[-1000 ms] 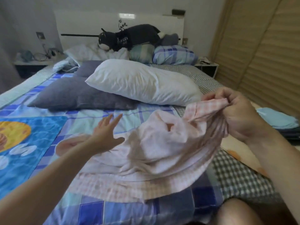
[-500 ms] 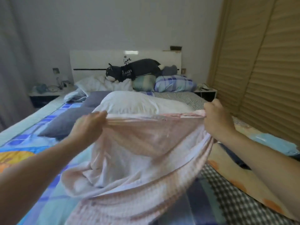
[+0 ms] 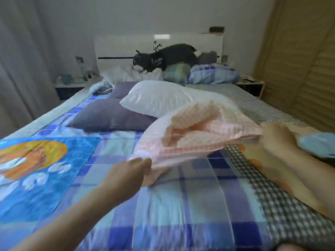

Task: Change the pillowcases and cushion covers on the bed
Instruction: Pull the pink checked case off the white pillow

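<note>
- Head view: left hand point(image 3: 126, 175) pinches the near-left corner of the pink checked pillowcase point(image 3: 197, 133); fingertips blurred.
- Right hand point(image 3: 277, 140) grips its right edge; fingers hidden behind the hand.
- Pillowcase hangs bunched above the bed point(image 3: 181, 205), mid-right, its far end touching the white pillow point(image 3: 163, 98).
- Grey cushion point(image 3: 112, 115) lies left of the pillow, partly under it.

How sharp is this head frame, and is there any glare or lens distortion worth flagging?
Head view: motion blur smears the left hand, the right hand and the pink checked pillowcase they hold; the white pillow is sharper. A small bright reflection sits on the glossy headboard. Wide-angle bending curves the wardrobe edge. The light is soft and dim.
</note>
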